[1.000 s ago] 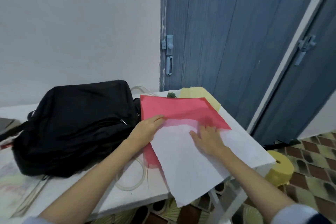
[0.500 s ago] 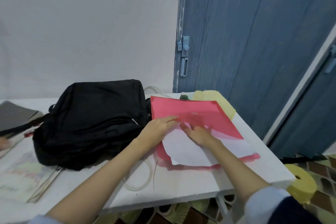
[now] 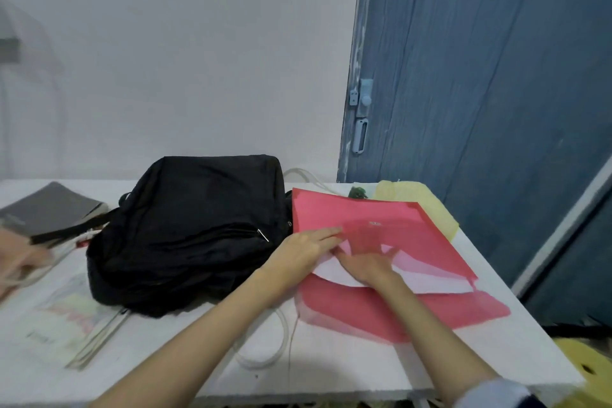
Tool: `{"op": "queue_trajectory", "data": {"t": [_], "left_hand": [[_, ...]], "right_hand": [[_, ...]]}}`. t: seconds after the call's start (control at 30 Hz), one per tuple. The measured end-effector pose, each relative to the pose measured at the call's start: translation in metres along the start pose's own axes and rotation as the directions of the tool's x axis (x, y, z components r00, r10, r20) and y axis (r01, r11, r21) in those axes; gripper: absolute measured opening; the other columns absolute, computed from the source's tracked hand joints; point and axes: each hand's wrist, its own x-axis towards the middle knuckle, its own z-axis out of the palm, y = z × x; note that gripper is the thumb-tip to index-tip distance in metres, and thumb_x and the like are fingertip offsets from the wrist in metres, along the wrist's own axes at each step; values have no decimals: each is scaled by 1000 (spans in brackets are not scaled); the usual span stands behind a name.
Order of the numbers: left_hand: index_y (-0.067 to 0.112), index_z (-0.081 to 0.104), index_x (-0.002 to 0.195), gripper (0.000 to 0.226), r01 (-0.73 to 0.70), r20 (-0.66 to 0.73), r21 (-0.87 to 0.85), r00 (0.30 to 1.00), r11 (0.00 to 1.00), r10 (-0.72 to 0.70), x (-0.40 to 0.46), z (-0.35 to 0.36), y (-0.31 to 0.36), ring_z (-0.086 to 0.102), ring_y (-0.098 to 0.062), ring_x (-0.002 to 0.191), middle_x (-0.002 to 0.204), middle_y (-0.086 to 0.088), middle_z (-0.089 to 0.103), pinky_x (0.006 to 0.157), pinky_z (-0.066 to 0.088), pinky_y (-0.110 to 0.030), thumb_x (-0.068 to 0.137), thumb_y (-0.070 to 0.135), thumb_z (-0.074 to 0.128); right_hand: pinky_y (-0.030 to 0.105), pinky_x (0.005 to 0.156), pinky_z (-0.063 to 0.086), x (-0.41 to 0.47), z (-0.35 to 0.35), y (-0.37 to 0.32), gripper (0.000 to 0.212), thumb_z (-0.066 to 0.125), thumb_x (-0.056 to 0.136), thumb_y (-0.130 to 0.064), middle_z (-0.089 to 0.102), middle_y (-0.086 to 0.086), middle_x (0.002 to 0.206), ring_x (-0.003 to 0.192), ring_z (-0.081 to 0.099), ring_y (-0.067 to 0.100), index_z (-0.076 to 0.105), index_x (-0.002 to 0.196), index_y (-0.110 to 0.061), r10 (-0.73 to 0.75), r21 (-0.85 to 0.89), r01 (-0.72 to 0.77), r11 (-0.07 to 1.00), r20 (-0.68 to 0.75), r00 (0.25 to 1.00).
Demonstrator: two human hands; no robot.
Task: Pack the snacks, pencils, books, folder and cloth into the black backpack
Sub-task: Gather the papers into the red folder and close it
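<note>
Here, the folder (image 3: 390,219) at the table's (image 3: 331,371) right edge holds paper (image 3: 427,281); left hand (image 3: 308,250) and right hand (image 3: 367,265) lie flat on it, fingers straight, beside the closed backpack (image 3: 188,228).

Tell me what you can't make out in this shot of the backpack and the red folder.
All in the head view:
- Black backpack: its contents are hidden, since it lies closed.
- White paper: mostly covered by the red folder flap and both hands.
- Right hand: fingertips blurred behind the translucent flap.
- Left edge: a pinkish shape is blurred and cut off.
</note>
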Motion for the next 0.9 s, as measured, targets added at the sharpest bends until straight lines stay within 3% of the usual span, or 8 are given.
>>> {"op": "queue_trajectory", "data": {"t": [0.1,0.3,0.4,0.5,0.63,0.7,0.8,0.9], "left_hand": [[13,64,118,69,69,10,-7,998,998,-69,2,0,-2,66,-19,99,125,0,62,67,50,-23,56,-4,39],[16,50,133,76,177,78,-78,982,981,-171,6,1,-21,56,-23,117,137,2,51,86,51,-41,66,-1,20],[15,49,135,75,198,145,-115,973,973,-181,6,2,-27,51,-20,124,139,1,49,95,45,-39,66,-11,30],[13,54,131,64,293,183,-217,949,931,-256,8,1,-35,50,-18,124,136,-1,53,103,38,-31,75,-14,39],[15,63,121,30,380,264,-363,918,851,-297,10,-8,-27,55,-12,116,126,0,61,102,37,-23,93,21,54],[15,71,107,33,400,379,-376,890,836,-255,8,-13,-15,58,-7,107,118,4,65,100,39,-24,92,39,54],[7,70,78,66,513,509,-441,819,736,-265,4,-13,-5,55,4,77,83,10,61,91,43,-23,86,66,40],[7,71,95,94,653,589,-582,749,484,-303,0,-12,-9,63,-14,94,99,-1,69,102,40,-31,65,88,35]], "right_hand": [[39,116,10,19,-10,-1,61,22,96,-55,14,3,158,144,18,24,21,149,-24,-75,187,65,980,48,996],[64,109,-5,-27,-18,16,76,20,86,-73,1,2,159,146,-4,24,17,149,-31,-67,70,62,996,71,995],[47,118,7,-71,-25,25,106,35,51,-95,10,-12,156,145,5,11,28,142,-42,-261,330,207,921,130,956],[23,113,22,-91,-31,38,107,73,40,-77,23,-27,140,134,23,-2,34,136,-48,-346,253,294,922,197,917],[12,81,45,-90,-35,55,22,75,73,-27,60,-25,91,84,56,-10,60,79,-42,-310,141,301,943,45,950],[8,64,43,-89,-42,63,33,63,81,-15,61,-25,64,64,55,-12,55,61,-40,-324,108,324,940,-11,946],[13,62,39,-87,-60,70,39,61,86,-13,56,-39,65,68,55,-4,52,61,-42,-329,97,342,935,-129,936],[10,70,40,-73,-66,73,32,67,83,-9,59,-42,72,82,56,-11,64,72,-39,-302,174,399,900,-412,860]]}}
